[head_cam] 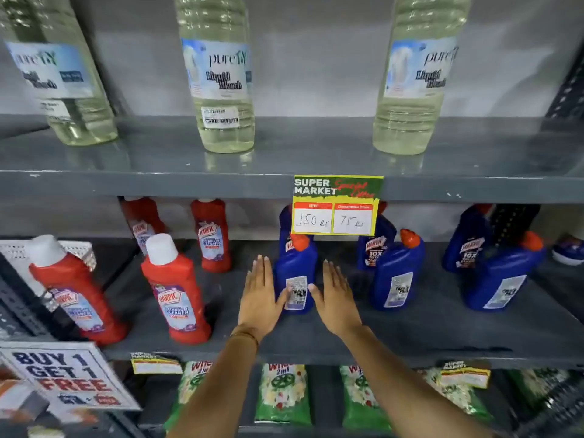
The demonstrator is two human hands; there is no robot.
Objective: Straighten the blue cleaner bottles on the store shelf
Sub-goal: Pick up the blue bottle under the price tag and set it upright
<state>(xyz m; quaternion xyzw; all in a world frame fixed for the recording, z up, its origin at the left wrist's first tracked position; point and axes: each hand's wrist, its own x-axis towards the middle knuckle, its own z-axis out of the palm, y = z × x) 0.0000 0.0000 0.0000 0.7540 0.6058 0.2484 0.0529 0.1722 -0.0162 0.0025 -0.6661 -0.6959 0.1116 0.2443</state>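
Observation:
Several blue cleaner bottles with orange-red caps stand on the middle grey shelf (410,336). The front left blue bottle (295,267) stands with its back label toward me. My left hand (259,298) lies flat against its left side, and my right hand (336,298) lies flat against its right side; both thumbs touch the label, fingers straight. A second front blue bottle (396,273) and a third (502,276) stand to the right, also back label out. Behind them, blue bottles (374,245) (464,245) show front labels.
Red cleaner bottles (177,289) (76,292) (211,235) fill the shelf's left half. A price card (336,205) hangs from the upper shelf edge (158,184), which carries clear bleach bottles (221,74). Green packets (282,393) line the shelf below. A "buy 1 get 1 free" sign (63,374) sits lower left.

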